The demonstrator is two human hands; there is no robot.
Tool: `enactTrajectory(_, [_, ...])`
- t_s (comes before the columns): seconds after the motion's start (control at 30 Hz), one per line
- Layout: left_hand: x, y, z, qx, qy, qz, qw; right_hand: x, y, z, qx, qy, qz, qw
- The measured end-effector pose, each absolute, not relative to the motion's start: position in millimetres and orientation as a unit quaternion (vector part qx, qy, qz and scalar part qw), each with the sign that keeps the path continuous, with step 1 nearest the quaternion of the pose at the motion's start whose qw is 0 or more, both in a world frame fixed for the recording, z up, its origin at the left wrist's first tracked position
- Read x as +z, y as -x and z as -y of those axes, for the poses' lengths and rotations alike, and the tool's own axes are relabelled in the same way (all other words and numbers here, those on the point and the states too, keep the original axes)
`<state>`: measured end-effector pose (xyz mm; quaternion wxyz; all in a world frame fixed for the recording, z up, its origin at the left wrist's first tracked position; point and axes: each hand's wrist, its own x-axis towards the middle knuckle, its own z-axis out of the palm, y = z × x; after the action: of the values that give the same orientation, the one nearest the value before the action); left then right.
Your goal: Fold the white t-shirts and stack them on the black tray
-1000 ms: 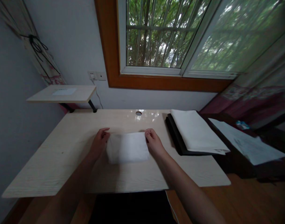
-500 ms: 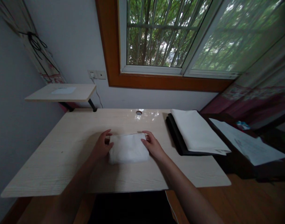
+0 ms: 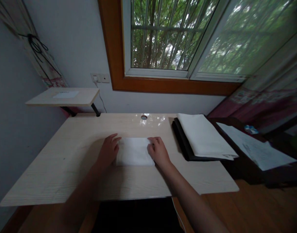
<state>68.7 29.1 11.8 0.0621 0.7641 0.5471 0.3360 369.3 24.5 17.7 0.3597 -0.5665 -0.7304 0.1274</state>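
A white folded cloth (image 3: 135, 153) lies flat on the pale wooden desk in front of me, its long sides running left to right. My left hand (image 3: 110, 149) rests at the cloth's far left corner, fingers stretched out and slightly apart, the fingertips touching its edge. At the far right corner is my right hand (image 3: 160, 151), its fingers bent and closed on the cloth's edge, with the index finger on the corner and the thumb lower down. The hands partly cover both short sides.
On the right of the desk (image 3: 73, 155), a larger folded white cloth (image 3: 206, 136) lies on a black flat item (image 3: 181, 142). A small raised shelf (image 3: 82, 94) stands at the back left. Papers (image 3: 257, 149) lie on a dark surface beyond the desk's right side.
The cloth has come down flat and its near edge looks straighter. My left hand has shifted slightly right with fingers more extended; my right hand's fingers have bent inward at the corner.
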Motion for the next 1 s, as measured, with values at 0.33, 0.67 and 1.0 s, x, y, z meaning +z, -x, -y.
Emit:
enactTrajectory(0.33, [4.2,-122.6,-2.9,0.168,-0.833,-0.528,0.004,9.7,-305.3,-6.6,0.051,0.510,0.831,0.216])
enactTrajectory(0.67, [-5.7,-65.3,3.2,0.139,-0.814,-0.561,0.048,-4.9,-362.5,-11.9,0.053,0.572,0.800,0.171])
enactTrajectory(1.0, [-5.4,-19.2,22.4,0.245,-0.825,-0.509,0.001,9.2,-409.7,15.6,0.110,0.389,0.864,0.301])
